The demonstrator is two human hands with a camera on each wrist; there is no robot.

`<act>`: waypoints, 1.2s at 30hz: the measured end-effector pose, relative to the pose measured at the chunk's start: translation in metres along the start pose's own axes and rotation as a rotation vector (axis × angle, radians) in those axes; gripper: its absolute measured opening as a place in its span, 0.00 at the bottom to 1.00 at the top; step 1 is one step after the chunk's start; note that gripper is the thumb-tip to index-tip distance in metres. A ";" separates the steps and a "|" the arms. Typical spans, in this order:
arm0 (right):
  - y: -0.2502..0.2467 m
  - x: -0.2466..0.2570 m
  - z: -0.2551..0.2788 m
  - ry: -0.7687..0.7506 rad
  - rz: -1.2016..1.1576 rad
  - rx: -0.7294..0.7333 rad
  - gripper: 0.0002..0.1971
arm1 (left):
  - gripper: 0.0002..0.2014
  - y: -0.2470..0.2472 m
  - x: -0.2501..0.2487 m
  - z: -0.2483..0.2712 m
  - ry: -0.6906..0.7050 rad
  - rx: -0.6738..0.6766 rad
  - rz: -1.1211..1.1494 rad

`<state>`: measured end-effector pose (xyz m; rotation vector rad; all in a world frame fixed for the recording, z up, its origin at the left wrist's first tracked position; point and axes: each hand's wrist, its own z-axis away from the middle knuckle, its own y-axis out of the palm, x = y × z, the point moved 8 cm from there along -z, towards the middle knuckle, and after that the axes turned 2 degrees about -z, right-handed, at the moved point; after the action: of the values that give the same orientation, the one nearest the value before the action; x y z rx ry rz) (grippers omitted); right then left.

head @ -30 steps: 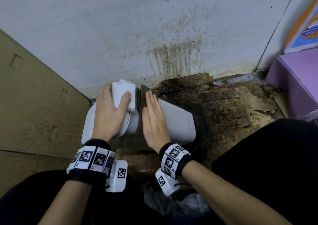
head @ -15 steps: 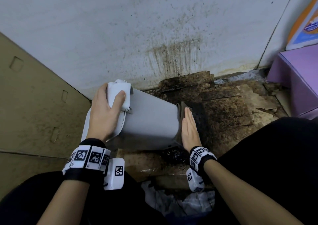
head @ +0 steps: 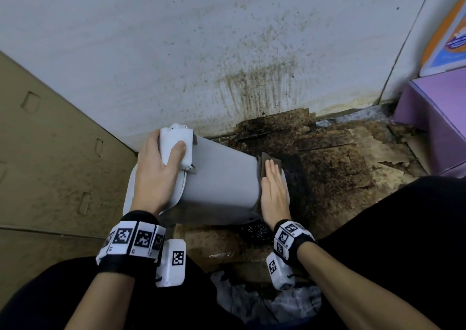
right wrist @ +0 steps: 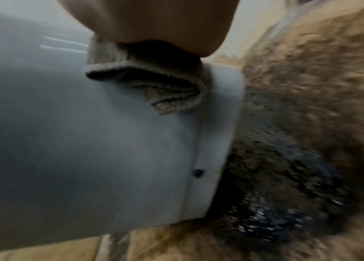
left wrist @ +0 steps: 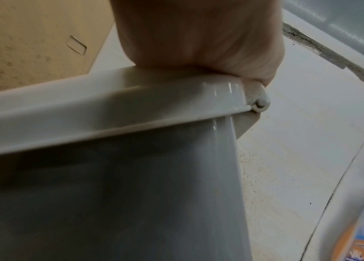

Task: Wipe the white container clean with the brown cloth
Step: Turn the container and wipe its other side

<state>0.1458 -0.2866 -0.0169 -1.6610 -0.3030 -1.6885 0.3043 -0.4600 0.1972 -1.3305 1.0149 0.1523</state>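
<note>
The white container (head: 222,183) lies on its side on the floor, lid end to the left. My left hand (head: 153,173) grips its white lid part, thumb curled over the top; the left wrist view shows the left hand (left wrist: 199,35) on the rim of the container (left wrist: 132,194). My right hand (head: 273,191) lies flat, fingers straight, pressing the folded brown cloth (head: 267,160) onto the container near its base end. In the right wrist view the cloth (right wrist: 154,83) bunches under the right hand (right wrist: 149,23) beside the base of the container (right wrist: 87,159).
A stained white wall (head: 227,52) stands right behind the container. Dirty, dark-soiled cardboard (head: 340,173) covers the floor to the right. A brown cardboard panel (head: 50,153) is on the left, a purple box (head: 436,118) on the right, and a crumpled plastic bag (head: 264,304) lies near my knees.
My right hand slid the cloth along the container from near the lid to the base end. The left hand kept its grip on the lid part.
</note>
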 end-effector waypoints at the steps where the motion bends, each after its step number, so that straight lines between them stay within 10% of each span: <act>1: 0.005 0.012 0.001 -0.021 0.000 0.011 0.31 | 0.39 0.000 0.000 -0.001 -0.001 0.002 0.001; 9: 0.046 0.133 0.021 -0.271 -0.045 0.107 0.34 | 0.39 0.001 0.002 -0.004 0.019 -0.003 -0.026; 17: 0.036 0.119 0.028 -0.422 0.129 -0.010 0.28 | 0.39 0.000 -0.001 0.002 0.012 -0.014 0.013; 28: -0.007 -0.013 0.005 0.023 0.035 -0.027 0.28 | 0.38 0.000 0.002 0.000 -0.012 -0.017 0.026; 36: -0.006 -0.015 0.000 0.098 -0.052 -0.073 0.25 | 0.37 -0.002 0.004 -0.002 -0.013 -0.015 0.018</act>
<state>0.1403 -0.2769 -0.0291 -1.6290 -0.2418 -1.8330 0.3071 -0.4636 0.1962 -1.3328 1.0163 0.1822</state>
